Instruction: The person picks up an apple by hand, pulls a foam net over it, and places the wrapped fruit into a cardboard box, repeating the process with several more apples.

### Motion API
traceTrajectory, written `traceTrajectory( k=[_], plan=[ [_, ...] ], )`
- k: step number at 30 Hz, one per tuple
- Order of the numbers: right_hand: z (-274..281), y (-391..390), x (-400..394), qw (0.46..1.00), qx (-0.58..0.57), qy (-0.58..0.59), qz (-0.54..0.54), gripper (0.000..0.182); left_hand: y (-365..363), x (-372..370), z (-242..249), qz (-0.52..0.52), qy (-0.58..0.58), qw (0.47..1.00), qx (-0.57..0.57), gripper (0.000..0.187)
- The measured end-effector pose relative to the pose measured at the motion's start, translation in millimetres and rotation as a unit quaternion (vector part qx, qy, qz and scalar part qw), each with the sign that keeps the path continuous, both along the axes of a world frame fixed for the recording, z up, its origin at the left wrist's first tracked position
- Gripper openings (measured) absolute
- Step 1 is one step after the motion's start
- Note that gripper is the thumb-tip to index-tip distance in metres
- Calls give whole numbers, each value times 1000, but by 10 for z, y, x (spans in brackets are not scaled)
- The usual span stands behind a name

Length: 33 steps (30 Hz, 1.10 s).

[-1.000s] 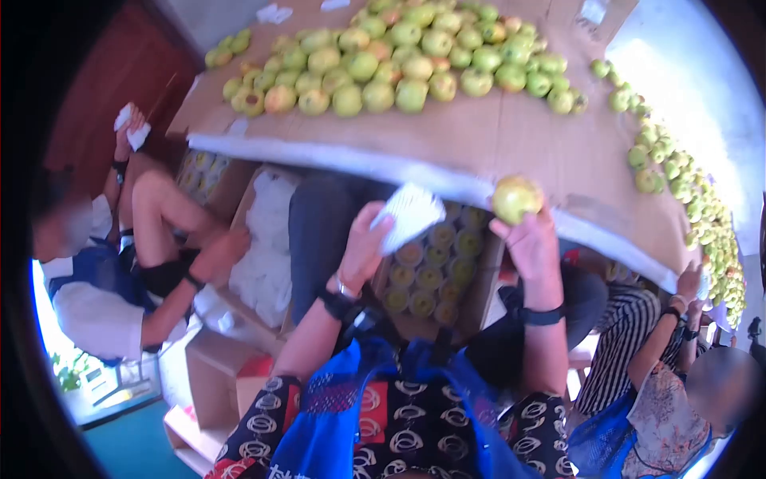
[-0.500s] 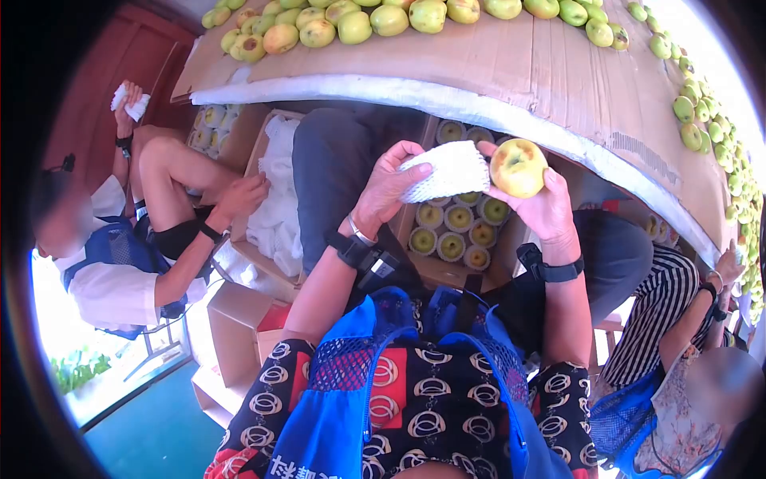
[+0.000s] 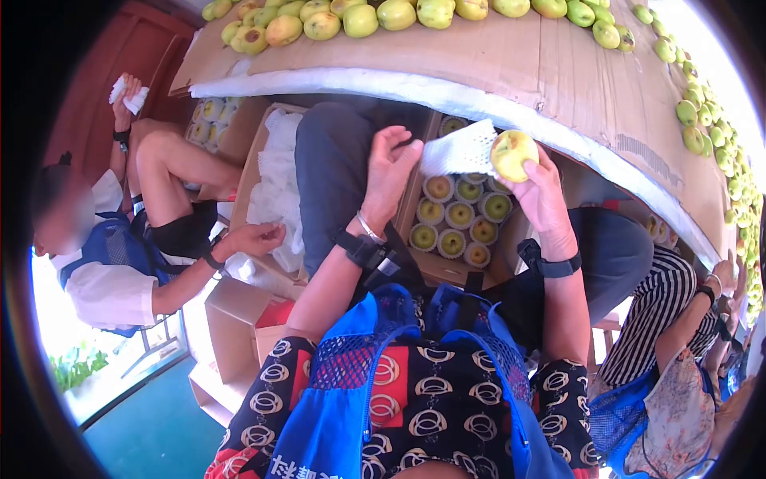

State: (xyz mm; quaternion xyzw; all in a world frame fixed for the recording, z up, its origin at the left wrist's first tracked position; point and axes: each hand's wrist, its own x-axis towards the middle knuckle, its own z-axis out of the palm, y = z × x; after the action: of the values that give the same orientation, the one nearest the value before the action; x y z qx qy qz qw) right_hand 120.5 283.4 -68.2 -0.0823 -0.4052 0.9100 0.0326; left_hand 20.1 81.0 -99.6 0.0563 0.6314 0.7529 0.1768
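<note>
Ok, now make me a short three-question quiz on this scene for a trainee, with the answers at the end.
1. Which of the camera wearer's hands has the yellow-green apple in its grip: A) left, B) right, C) both?
2. True or false: the fruit along the tabletop is wrapped in foam.
3. What fills the cardboard box between the wearer's knees?

Key:
1. B, the right hand.
2. False; the tabletop apples are bare.
3. Foam-wrapped apples.

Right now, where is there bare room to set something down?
The cardboard tabletop is bare between the green apples and its white near edge. Those apples crowd its far and right sides; below, packed apples and white nets leave little room.
</note>
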Motion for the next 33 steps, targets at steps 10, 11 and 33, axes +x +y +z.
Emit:
traceTrajectory(
  k=[10, 11, 33],
  plan=[
    [-151, -402, -88, 948, 317, -2, -17, 49, 70, 143, 110, -195, -146, 967, 71, 30],
    [-159, -395, -60, 948, 319, 0, -17, 49, 68, 145, 97, -195, -143, 968, 72, 30],
    [-141, -269, -26, 997, -67, -17, 38, 58, 49, 101, -40, -147, -146, 971, 115, 20]
  ],
)
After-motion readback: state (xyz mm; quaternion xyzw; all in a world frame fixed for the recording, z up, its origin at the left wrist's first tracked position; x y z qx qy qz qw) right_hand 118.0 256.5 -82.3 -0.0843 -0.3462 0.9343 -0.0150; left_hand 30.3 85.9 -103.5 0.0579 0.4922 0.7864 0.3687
